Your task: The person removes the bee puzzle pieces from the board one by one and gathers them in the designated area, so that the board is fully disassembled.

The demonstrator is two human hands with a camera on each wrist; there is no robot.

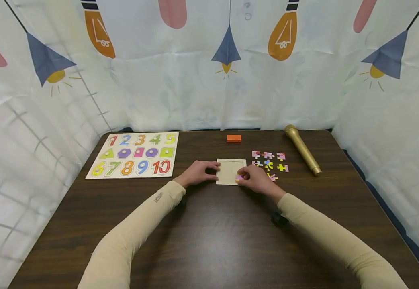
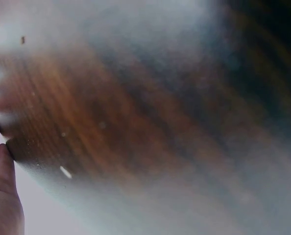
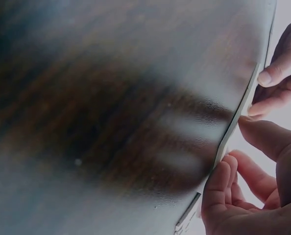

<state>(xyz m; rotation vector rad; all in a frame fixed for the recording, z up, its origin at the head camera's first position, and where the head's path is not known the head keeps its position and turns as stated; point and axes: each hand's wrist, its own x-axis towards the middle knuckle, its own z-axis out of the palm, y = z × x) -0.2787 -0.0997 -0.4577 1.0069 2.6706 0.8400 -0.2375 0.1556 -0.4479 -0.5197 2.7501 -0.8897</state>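
Note:
A square pale wooden puzzle tray (image 1: 227, 170) with a raised rim lies on the table in front of the person. At its left edge the left hand (image 1: 197, 173) rests with thumb and fingers spread against the rim. The right hand (image 1: 258, 179) pinches a pink and yellow jigsaw piece (image 1: 239, 177) over the tray's lower right corner. In the right wrist view the tray (image 3: 238, 117) shows edge-on, with the right hand (image 3: 255, 181) and left hand (image 3: 285, 73) beside it; the piece cannot be made out there. Only part of the left hand (image 2: 2, 181) enters the left wrist view.
Several loose jigsaw pieces (image 1: 268, 164) lie right of the tray, one partly behind the right hand. A number-and-shape board (image 1: 133, 155) lies at the left. An orange block (image 1: 234, 138) sits behind the tray, and a gold microphone (image 1: 302, 148) lies at the back right.

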